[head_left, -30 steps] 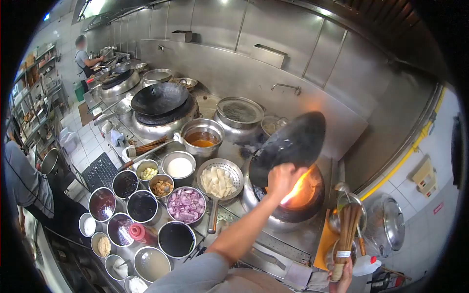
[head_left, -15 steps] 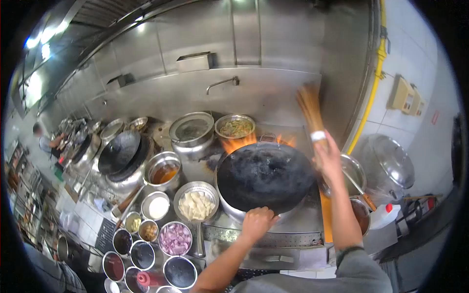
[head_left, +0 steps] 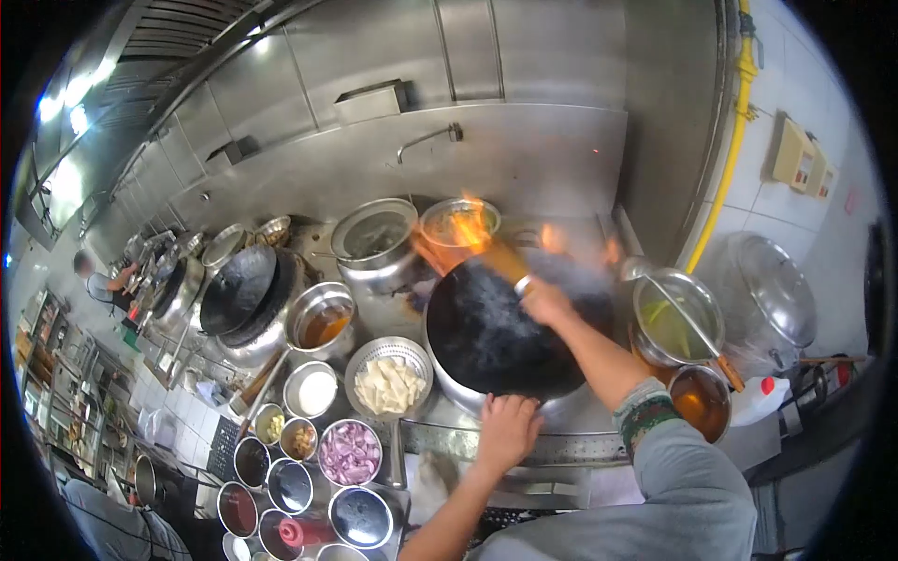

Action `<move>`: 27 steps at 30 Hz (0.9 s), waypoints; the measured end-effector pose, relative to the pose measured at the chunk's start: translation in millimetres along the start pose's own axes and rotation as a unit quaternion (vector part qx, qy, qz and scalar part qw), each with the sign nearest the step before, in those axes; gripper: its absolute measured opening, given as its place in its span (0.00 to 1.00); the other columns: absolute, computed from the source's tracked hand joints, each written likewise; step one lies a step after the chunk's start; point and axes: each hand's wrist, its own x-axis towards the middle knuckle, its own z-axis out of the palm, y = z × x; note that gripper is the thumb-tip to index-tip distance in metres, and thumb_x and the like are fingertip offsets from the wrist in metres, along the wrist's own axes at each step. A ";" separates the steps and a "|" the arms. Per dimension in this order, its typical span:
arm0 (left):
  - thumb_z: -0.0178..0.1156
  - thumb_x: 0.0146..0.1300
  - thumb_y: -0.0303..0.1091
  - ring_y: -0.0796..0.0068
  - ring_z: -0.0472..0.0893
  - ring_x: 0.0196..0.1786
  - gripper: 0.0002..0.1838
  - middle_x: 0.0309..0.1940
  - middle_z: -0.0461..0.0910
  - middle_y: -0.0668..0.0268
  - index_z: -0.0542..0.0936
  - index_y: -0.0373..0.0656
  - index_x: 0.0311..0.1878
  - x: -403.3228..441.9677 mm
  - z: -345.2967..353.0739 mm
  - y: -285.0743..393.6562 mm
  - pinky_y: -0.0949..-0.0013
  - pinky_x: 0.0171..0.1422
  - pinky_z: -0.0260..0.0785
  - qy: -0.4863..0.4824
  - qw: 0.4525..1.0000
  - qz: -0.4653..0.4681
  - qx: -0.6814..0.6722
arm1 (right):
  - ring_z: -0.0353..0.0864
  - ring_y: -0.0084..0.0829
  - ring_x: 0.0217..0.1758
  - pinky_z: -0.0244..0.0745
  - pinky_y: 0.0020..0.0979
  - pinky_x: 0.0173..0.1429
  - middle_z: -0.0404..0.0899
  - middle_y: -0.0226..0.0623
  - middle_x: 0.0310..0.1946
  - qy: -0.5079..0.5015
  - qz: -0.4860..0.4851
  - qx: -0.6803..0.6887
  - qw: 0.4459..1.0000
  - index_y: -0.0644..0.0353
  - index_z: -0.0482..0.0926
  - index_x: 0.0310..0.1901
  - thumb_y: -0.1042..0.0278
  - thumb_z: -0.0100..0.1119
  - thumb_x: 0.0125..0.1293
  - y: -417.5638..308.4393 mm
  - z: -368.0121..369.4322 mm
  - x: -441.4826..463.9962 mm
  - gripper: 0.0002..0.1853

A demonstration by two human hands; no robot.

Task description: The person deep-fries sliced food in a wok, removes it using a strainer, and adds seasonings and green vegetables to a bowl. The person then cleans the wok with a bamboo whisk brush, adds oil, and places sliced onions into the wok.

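Note:
A large dark wok sits on the burner, smoke rising from its inside and flames showing behind its far rim. At the wok's near edge, my left hand has its fingers curled over the rim. My right hand grips a bamboo wok brush by its handle, above the wok's far part. The bristles point up and to the left, blurred by motion, with flames close around them. Left of the wok stands a perforated ladle holding pale slices.
Chopped purple onion and several seasoning pots stand at the lower left. A pot of greenish liquid with a ladle across it is at the right. A bowl stands behind the wok, below a faucet. Another person is far left.
My right hand has swung the brush from upright at the wok's right to left over the wok. Flames have risen near the bowl behind. My left hand stays at the near rim.

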 end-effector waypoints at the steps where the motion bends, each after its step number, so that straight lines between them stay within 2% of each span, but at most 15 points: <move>1: 0.66 0.58 0.38 0.57 0.73 0.55 0.19 0.47 0.76 0.62 0.78 0.45 0.52 1.6 -3.1 -0.8 0.42 0.67 0.58 -0.004 1.000 0.001 -0.001 | 0.85 0.51 0.42 0.79 0.45 0.47 0.84 0.53 0.44 0.006 -0.122 0.018 0.992 0.41 0.67 0.69 0.52 0.63 0.62 10.2 31.0 -4.4 0.33; 2: 0.66 0.58 0.38 0.58 0.73 0.55 0.19 0.47 0.76 0.62 0.78 0.46 0.52 1.5 -5.6 -2.9 0.42 0.67 0.58 -0.008 1.000 0.002 0.001 | 0.86 0.38 0.30 0.81 0.39 0.38 0.85 0.50 0.41 -0.107 -0.126 0.091 0.982 0.39 0.66 0.71 0.53 0.66 0.61 -12.3 14.4 -37.9 0.36; 6: 0.67 0.56 0.37 0.58 0.72 0.57 0.24 0.48 0.75 0.62 0.76 0.47 0.56 -3.3 -6.6 -2.6 0.44 0.62 0.60 -0.004 1.000 0.004 0.006 | 0.85 0.39 0.28 0.82 0.39 0.37 0.85 0.47 0.35 -0.311 -0.118 0.059 0.941 0.42 0.69 0.69 0.53 0.65 0.62 26.0 -57.9 -57.7 0.33; 8: 0.67 0.56 0.37 0.57 0.72 0.57 0.25 0.49 0.75 0.62 0.75 0.46 0.57 -1.0 -7.3 0.8 0.45 0.59 0.62 -0.010 1.000 -0.003 0.009 | 0.86 0.50 0.44 0.81 0.46 0.49 0.83 0.50 0.49 -0.048 0.012 -0.188 0.981 0.52 0.73 0.65 0.56 0.58 0.66 54.5 -66.0 -41.6 0.26; 11: 0.66 0.56 0.37 0.57 0.72 0.55 0.25 0.48 0.74 0.62 0.75 0.45 0.57 0.7 -3.3 2.8 0.49 0.55 0.65 -0.021 1.000 -0.018 0.012 | 0.85 0.50 0.48 0.80 0.46 0.52 0.83 0.50 0.49 0.147 0.103 -0.069 0.981 0.55 0.79 0.56 0.56 0.56 0.65 39.8 -41.3 -47.9 0.20; 13: 0.66 0.57 0.37 0.56 0.73 0.53 0.24 0.47 0.74 0.61 0.75 0.45 0.57 -1.8 0.2 5.4 0.52 0.52 0.67 -0.035 0.999 -0.023 0.008 | 0.84 0.51 0.49 0.78 0.48 0.53 0.84 0.52 0.44 0.004 0.054 -0.069 0.996 0.53 0.77 0.54 0.56 0.59 0.62 13.9 -15.2 -55.9 0.20; 14: 0.65 0.57 0.37 0.56 0.73 0.52 0.23 0.46 0.74 0.61 0.75 0.45 0.57 1.4 -0.4 3.2 0.53 0.50 0.68 -0.040 0.999 -0.019 0.007 | 0.84 0.53 0.49 0.77 0.49 0.54 0.84 0.54 0.43 -0.063 -0.079 -0.082 0.991 0.52 0.75 0.60 0.55 0.61 0.61 8.6 7.7 -63.6 0.25; 15: 0.65 0.57 0.37 0.56 0.73 0.50 0.23 0.45 0.75 0.61 0.75 0.45 0.56 2.5 -0.6 1.1 0.55 0.49 0.69 -0.045 0.999 -0.015 0.007 | 0.86 0.45 0.42 0.81 0.44 0.47 0.85 0.49 0.39 -0.034 -0.165 -0.004 0.986 0.50 0.73 0.65 0.54 0.64 0.61 7.2 31.2 -74.6 0.30; 16: 0.65 0.58 0.37 0.56 0.74 0.49 0.22 0.44 0.75 0.61 0.76 0.44 0.56 5.3 0.7 -2.0 0.55 0.48 0.70 -0.038 0.999 -0.011 0.004 | 0.85 0.36 0.31 0.81 0.37 0.33 0.85 0.44 0.37 -0.226 -0.057 0.137 0.963 0.41 0.69 0.69 0.52 0.68 0.61 -29.1 -11.7 -102.5 0.34; 18: 0.64 0.60 0.36 0.56 0.74 0.46 0.19 0.42 0.75 0.60 0.77 0.43 0.54 3.0 5.2 -2.8 0.56 0.46 0.71 -0.024 1.000 -0.009 -0.006 | 0.81 0.27 0.25 0.78 0.32 0.26 0.83 0.38 0.31 -0.344 -0.045 0.204 0.915 0.41 0.70 0.68 0.54 0.67 0.62 11.8 -28.2 -76.4 0.32; 19: 0.63 0.60 0.36 0.56 0.75 0.45 0.18 0.41 0.76 0.60 0.78 0.43 0.53 0.5 5.3 -0.5 0.56 0.46 0.71 -0.021 1.000 -0.014 -0.014 | 0.82 0.28 0.26 0.79 0.32 0.26 0.83 0.38 0.31 -0.328 -0.044 0.099 0.938 0.42 0.72 0.66 0.52 0.67 0.61 29.5 -44.8 -62.3 0.30; 21: 0.62 0.61 0.34 0.55 0.76 0.43 0.14 0.38 0.77 0.59 0.81 0.42 0.49 6.3 3.6 0.2 0.56 0.46 0.72 -0.008 1.000 -0.016 -0.025 | 0.85 0.51 0.46 0.80 0.44 0.51 0.85 0.48 0.44 -0.025 0.019 -0.195 0.980 0.55 0.75 0.59 0.58 0.59 0.63 38.2 -70.2 -56.2 0.23; 22: 0.62 0.62 0.35 0.57 0.76 0.44 0.13 0.37 0.77 0.60 0.81 0.42 0.48 3.5 4.7 -0.5 0.56 0.46 0.72 -0.012 1.000 -0.017 -0.021 | 0.84 0.50 0.49 0.80 0.45 0.51 0.84 0.49 0.46 0.088 0.040 -0.149 0.984 0.61 0.76 0.55 0.61 0.56 0.64 44.1 -71.2 -52.3 0.20; 24: 0.60 0.64 0.37 0.59 0.77 0.45 0.11 0.36 0.78 0.62 0.82 0.43 0.45 8.2 11.2 -3.2 0.57 0.46 0.74 -0.006 1.000 -0.022 -0.012 | 0.84 0.51 0.49 0.80 0.46 0.50 0.84 0.50 0.46 0.177 0.051 -0.091 0.979 0.60 0.74 0.57 0.63 0.54 0.65 36.0 -49.6 -46.3 0.20; 27: 0.60 0.63 0.35 0.60 0.77 0.43 0.09 0.34 0.78 0.63 0.82 0.43 0.42 11.4 14.4 -3.3 0.58 0.43 0.75 0.005 1.000 -0.015 0.000 | 0.85 0.48 0.43 0.81 0.45 0.44 0.85 0.47 0.40 -0.086 -0.028 -0.040 0.995 0.54 0.71 0.63 0.60 0.58 0.65 1.1 -11.9 -62.6 0.25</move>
